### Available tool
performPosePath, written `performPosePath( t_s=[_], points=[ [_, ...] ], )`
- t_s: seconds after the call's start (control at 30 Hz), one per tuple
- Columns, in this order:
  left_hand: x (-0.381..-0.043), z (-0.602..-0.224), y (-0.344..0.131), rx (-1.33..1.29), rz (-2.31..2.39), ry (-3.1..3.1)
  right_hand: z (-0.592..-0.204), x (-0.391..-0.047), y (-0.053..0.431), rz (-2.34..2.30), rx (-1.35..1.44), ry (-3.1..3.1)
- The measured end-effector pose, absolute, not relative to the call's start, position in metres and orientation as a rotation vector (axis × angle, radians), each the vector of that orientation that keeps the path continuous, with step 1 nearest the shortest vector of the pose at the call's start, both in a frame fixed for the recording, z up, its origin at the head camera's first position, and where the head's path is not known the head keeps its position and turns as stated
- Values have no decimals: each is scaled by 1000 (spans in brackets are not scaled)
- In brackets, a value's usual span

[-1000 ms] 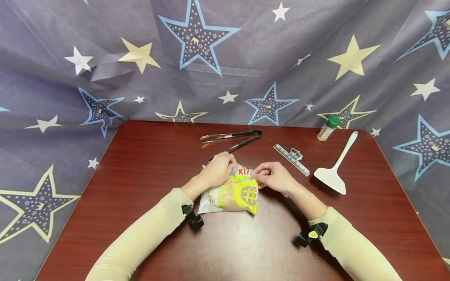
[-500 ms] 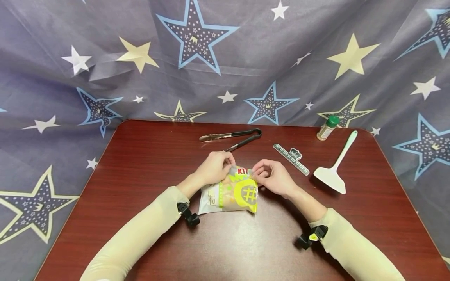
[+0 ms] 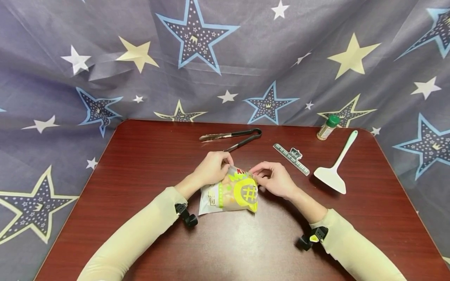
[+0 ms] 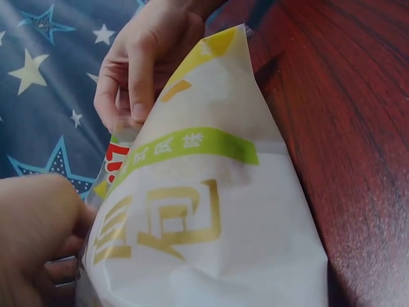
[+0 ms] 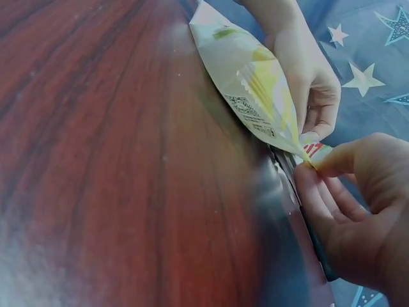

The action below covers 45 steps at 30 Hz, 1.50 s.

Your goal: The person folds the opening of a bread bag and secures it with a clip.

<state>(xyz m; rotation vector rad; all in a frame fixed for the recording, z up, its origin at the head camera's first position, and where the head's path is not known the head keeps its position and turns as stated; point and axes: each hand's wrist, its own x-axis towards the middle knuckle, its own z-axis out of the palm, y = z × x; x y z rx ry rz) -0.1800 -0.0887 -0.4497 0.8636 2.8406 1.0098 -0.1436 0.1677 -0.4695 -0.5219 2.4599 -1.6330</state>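
Observation:
A bread bag [image 3: 228,193] with white, yellow and green print lies near the middle of the table, its top edge raised. My left hand [image 3: 212,168] pinches that top edge toward its left side, thumb in front. At the top right corner, my right hand [image 3: 275,178] pinches the film between thumb and fingers, as the right wrist view shows. The red lettering between the hands is partly folded out of sight. In the left wrist view the bag [image 4: 204,224] bulges, and pale contents show faintly through the film. Whether the top is sealed or slit I cannot tell.
Black-handled tongs [image 3: 246,134] lie just behind the bag, one arm partly hidden by the left hand. To the right are a long clip [image 3: 291,159] with a piano-key pattern, a white spatula [image 3: 330,177] and a green-capped seasoning jar [image 3: 327,128]. A star-patterned cloth hangs behind.
My left hand has drawn back slightly left, from lying over the bag to pinching its top edge. The right hand keeps its corner, and the red lettering has folded partly out of view.

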Motion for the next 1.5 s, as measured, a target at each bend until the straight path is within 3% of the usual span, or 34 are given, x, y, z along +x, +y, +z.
performPosePath(
  t_s=[0.33,0.63,0.97,1.5],
  points=[
    [-180,-451,-84,826,920,2826,-469,-141,166,-1400,-934,2746],
    [-180,-451,-83,848,801,2787,-469,-144,163,-1299,-959,2769],
    [-184,-452,-85,867,875,2734,-459,-176,136,-1120,-755,2691],
    [-182,-445,-88,837,832,2771,-470,-182,158,-809,-1189,2430]
  ],
)
